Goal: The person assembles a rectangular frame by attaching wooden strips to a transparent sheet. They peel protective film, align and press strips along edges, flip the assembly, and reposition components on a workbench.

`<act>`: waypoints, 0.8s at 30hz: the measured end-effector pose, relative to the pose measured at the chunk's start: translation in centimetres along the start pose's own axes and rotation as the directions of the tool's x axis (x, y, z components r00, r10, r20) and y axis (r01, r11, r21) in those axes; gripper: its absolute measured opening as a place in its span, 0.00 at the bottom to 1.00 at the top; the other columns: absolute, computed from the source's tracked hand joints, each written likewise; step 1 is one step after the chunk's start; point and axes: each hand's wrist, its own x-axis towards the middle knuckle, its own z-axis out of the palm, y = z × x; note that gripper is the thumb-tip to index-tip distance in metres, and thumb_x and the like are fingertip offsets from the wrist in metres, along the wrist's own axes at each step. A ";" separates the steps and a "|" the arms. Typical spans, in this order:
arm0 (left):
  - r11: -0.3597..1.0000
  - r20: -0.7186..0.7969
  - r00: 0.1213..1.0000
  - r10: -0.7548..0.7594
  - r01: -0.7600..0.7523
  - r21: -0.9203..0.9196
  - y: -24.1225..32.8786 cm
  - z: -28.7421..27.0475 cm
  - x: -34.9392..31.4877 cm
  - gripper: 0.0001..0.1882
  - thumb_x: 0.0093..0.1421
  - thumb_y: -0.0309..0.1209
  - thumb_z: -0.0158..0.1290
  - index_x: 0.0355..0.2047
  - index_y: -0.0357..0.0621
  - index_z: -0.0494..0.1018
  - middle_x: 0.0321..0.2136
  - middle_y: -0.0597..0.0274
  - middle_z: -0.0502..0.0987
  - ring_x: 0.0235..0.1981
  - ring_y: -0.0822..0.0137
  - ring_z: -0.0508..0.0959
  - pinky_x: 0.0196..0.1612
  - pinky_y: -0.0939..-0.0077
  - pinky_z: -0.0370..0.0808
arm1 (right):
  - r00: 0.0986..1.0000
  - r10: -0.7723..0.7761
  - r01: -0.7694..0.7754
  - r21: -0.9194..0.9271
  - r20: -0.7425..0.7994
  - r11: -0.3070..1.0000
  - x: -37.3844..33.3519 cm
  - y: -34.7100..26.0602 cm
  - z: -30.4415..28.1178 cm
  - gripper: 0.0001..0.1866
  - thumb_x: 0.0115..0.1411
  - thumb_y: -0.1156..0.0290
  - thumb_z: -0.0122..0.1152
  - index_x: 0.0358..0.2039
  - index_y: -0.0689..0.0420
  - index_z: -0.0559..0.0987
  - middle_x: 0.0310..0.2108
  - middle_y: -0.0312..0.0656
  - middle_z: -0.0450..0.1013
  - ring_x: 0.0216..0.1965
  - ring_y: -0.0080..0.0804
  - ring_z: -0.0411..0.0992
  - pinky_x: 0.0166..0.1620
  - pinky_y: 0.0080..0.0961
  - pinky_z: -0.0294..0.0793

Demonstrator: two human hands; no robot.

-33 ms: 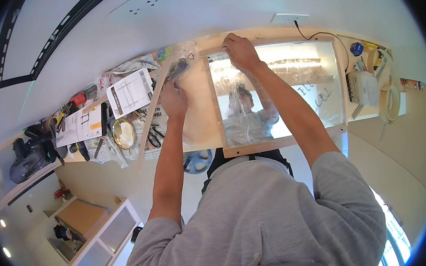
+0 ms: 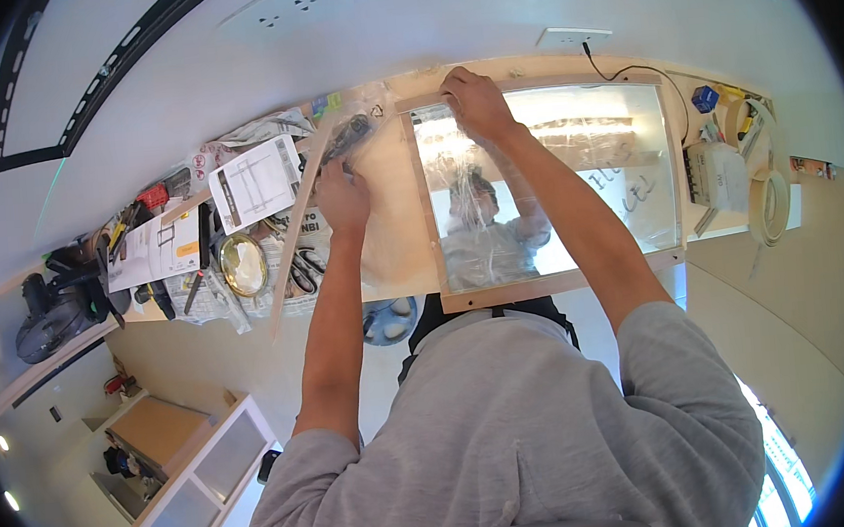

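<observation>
A mirror (image 2: pixel 558 223) in a pale wooden frame (image 2: pixel 533 288) lies before me, with wrinkled clear film and dark handwriting on its surface. My right hand (image 2: pixel 477 106) is at the frame's far left corner, fingers bent and pressed together; what they grip, if anything, is hidden. Left of the frame, my left hand (image 2: pixel 342 198) rests with curled fingers against a clear plastic bag (image 2: pixel 357 130) holding dark parts. Whatever is under those fingertips does not show. A long thin wooden strip (image 2: pixel 292 244) runs just left of that hand and sticks out past the bench's near edge.
On the left of the bench (image 2: pixel 402 255) lie printed sheets (image 2: pixel 257 182), a round gold tin (image 2: pixel 243 265), scissors (image 2: pixel 306 270) and several tools on newspaper. A roll of edging tape (image 2: pixel 768 206) and a blue box (image 2: pixel 705 98) sit at right, near a black cable (image 2: pixel 640 70).
</observation>
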 end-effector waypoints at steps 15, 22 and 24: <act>0.971 -0.055 0.973 -0.223 0.217 -0.102 0.7 0.9 2.5 0.18 0.53 0.28 0.60 0.45 0.42 0.75 0.42 0.50 0.80 0.41 0.41 0.79 0.47 0.50 0.76 | 0.990 0.023 -0.032 0.063 0.142 0.997 1.8 0.8 -1.0 0.13 0.61 0.69 0.64 0.46 0.57 0.84 0.46 0.45 0.79 0.49 0.46 0.75 0.53 0.39 0.74; 0.977 -0.075 0.983 -0.167 0.155 -0.146 0.7 1.2 1.6 0.17 0.55 0.29 0.58 0.46 0.44 0.75 0.44 0.50 0.77 0.43 0.41 0.78 0.47 0.49 0.76 | 0.978 0.011 -0.008 -0.015 0.208 1.000 2.3 1.5 -2.3 0.13 0.62 0.70 0.62 0.46 0.58 0.84 0.45 0.46 0.80 0.49 0.47 0.76 0.53 0.39 0.74; 0.977 -0.069 0.983 -0.172 0.161 -0.140 0.6 1.4 1.5 0.17 0.56 0.29 0.57 0.47 0.45 0.75 0.44 0.50 0.77 0.43 0.41 0.78 0.47 0.49 0.76 | 0.984 -0.016 0.021 -0.024 0.180 0.999 2.0 1.1 -2.4 0.13 0.62 0.70 0.62 0.46 0.58 0.83 0.45 0.46 0.80 0.49 0.48 0.76 0.52 0.39 0.74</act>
